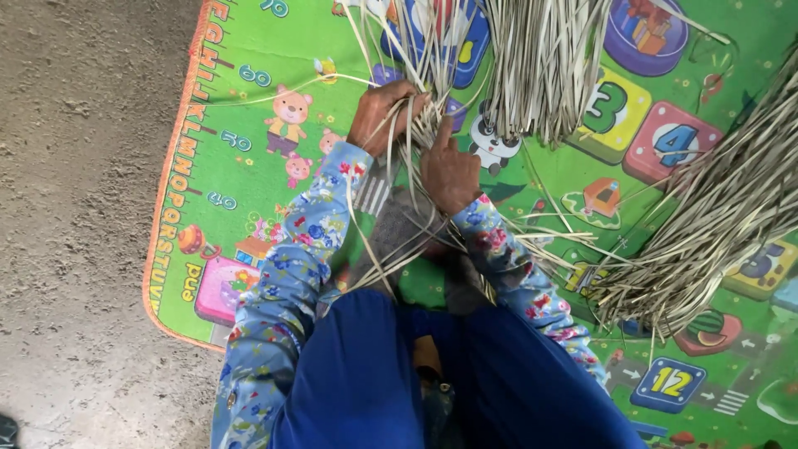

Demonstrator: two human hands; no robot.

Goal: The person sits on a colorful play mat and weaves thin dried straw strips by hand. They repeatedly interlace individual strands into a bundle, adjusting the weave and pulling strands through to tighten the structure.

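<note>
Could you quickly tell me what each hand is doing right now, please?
Left hand: closed around a bunch of pale straw strips.
Right hand: resting on the same strips, forefinger extended; grip cannot be told.

floor: bare grey concrete [75, 208] | cover: green cartoon play mat [249, 116] | light: daylight

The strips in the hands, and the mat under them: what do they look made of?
The strips: thin, flat, pale and matte, probably dried leaf or reed, since they bend and splay. The mat: smooth printed sheet with a slight sheen and an orange stitched edge, likely plastic or foam. Both the left hand and right hand grip strips.
</note>
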